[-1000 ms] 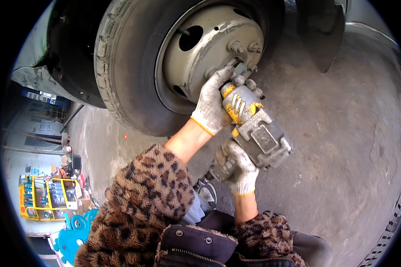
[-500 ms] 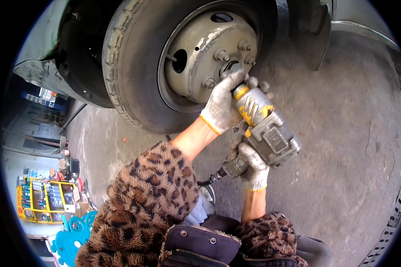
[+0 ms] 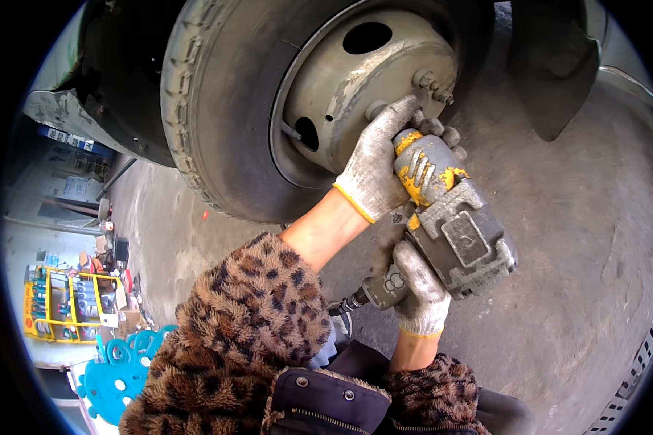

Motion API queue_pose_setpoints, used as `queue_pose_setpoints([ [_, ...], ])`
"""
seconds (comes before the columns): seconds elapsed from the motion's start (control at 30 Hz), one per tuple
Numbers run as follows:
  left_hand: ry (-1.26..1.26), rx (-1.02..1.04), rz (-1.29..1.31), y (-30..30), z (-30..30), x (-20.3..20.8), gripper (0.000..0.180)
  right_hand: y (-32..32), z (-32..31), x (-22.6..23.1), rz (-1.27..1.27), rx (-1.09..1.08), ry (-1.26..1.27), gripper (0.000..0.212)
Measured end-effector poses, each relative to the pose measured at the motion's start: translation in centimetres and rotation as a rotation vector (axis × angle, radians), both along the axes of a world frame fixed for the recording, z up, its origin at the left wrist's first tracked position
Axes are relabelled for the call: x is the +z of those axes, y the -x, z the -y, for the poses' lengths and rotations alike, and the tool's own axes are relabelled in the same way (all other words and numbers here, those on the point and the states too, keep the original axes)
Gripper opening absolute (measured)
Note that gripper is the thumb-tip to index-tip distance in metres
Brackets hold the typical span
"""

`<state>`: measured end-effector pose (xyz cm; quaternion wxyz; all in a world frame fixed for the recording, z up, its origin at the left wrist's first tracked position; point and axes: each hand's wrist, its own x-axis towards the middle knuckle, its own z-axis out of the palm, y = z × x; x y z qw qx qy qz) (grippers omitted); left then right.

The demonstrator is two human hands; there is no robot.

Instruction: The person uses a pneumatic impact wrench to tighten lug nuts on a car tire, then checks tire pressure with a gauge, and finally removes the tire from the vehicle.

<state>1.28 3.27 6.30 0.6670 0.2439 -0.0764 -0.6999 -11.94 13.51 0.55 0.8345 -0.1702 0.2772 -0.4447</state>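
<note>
My gloved left hand wraps around the front of a worn grey and yellow impact wrench, near the hub of a truck wheel. Lower down, my gloved right hand grips the wrench's handle, where a hose fitting joins its end. The wrench's nose points at the pale steel rim, but its tip and whatever it meets are hidden behind my left hand. Several lug nuts show on the rim beyond my fingers. Around the rim sits a dusty black tire.
A dark mud flap hangs right of the wheel, and a scuffed body panel is at the left. Concrete floor lies beneath. A yellow rack with bottles and a turquoise plastic piece stand at lower left.
The wheel appears larger and closer. Both hands and the wrench have shifted a little right in the picture, and my left hand now hides more of the hub and nuts.
</note>
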Motion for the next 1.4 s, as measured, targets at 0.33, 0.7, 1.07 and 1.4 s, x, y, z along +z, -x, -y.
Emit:
queue_pose_setpoints([
  [0.33,-0.049,0.045,0.004,1.4,-0.3,-0.3,0.023,1.4,-0.5,-1.0,0.285,0.071,-0.084,0.019],
  [0.7,-0.059,0.07,0.015,1.2,-0.6,-0.6,0.023,1.0,-0.7,-0.1,0.246,0.057,-0.088,0.018],
  [1.07,-0.068,0.056,0.047,1.0,-0.5,0.0,0.024,0.1,-1.0,-0.5,0.128,0.062,-0.124,0.02],
  [1.4,-0.108,0.092,0.03,1.2,-0.7,-0.8,0.03,-0.3,-0.9,-2.1,0.16,0.076,-0.181,0.024],
])
